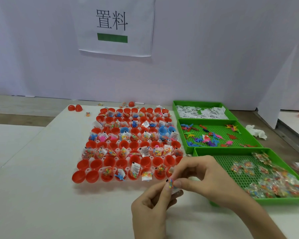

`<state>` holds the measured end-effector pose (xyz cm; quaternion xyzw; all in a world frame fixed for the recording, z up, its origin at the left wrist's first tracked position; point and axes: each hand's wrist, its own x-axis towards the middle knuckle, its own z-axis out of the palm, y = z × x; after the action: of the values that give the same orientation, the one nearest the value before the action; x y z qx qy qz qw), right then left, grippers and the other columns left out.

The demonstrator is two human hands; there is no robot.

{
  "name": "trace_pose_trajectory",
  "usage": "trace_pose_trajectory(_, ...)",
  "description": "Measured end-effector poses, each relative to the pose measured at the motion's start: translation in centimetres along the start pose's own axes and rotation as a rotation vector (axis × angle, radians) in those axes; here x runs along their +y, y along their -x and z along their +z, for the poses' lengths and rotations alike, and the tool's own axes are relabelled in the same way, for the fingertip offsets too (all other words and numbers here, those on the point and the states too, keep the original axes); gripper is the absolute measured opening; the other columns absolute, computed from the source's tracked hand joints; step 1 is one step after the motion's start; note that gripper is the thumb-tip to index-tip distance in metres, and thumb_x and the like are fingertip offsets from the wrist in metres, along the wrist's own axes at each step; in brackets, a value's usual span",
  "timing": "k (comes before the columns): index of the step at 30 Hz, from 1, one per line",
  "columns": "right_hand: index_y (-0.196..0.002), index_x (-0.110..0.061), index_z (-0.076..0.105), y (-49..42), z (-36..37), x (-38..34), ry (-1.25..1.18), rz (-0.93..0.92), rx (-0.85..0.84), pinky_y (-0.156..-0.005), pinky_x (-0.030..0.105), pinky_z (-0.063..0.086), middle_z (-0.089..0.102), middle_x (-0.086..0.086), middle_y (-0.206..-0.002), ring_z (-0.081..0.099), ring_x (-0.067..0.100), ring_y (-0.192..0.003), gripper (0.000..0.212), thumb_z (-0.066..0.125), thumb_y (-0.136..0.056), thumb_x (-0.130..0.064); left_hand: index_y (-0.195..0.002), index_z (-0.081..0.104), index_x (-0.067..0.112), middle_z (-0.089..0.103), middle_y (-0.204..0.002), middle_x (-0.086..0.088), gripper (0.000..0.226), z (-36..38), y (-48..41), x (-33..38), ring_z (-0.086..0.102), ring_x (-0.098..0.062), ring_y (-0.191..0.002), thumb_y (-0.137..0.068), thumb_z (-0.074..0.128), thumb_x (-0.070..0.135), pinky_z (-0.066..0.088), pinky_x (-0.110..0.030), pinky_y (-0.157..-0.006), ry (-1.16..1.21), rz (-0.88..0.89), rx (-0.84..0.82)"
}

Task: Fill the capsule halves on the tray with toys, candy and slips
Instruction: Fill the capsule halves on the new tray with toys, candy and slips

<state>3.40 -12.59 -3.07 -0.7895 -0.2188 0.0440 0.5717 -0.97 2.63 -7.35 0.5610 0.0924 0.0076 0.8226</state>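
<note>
Head view: a white paper sign with black characters (114, 26) hangs on the far wall. At right, 3 green perforated plastic trays (207, 121) run far to near, holding white printed slips (200, 112), small colourful toy dinosaurs (205, 138), then crinkly clear candy packets (274, 181). A crumpled white tissue (255, 132) lies beyond them, and 2 loose red halves (75, 107) lie far left. The translucent plastic capsule tray (91, 159) of glossy round red capsule halves (109, 161), a few blue, sits just beyond the hands. The left hand (150, 204) and right hand (207, 176) meet by its near-right corner, both pinching 1 small candy packet (170, 182).
</note>
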Motion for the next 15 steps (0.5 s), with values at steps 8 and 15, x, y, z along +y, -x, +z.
trace_pose_trajectory(8,-0.089,-0.019,0.074,0.08,-0.26,0.37,0.031,-0.027,0.022,-0.07,0.028,0.055,0.072,0.01,-0.085,0.07,0.021,-0.075,0.014,0.082,-0.079,-0.013,-0.08,0.079,0.029,0.077,-0.079,0.001,0.026,0.37,0.48,-0.13,0.074,-0.012,-0.077,-0.078,0.075,0.004,0.057,-0.017,-0.067,-0.151,0.157,0.031)
trace_pose_trajectory(15,-0.096,-0.017,0.077,0.14,-0.46,0.4,-0.018,-0.003,0.023,-0.07,0.026,0.054,0.073,0.008,-0.083,0.068,0.014,-0.073,0.02,0.083,-0.077,-0.016,-0.069,0.077,0.042,0.077,-0.08,0.003,0.024,0.42,0.71,0.0,0.074,-0.012,-0.077,-0.061,0.078,0.02,0.058,-0.017,-0.069,-0.15,0.243,0.062)
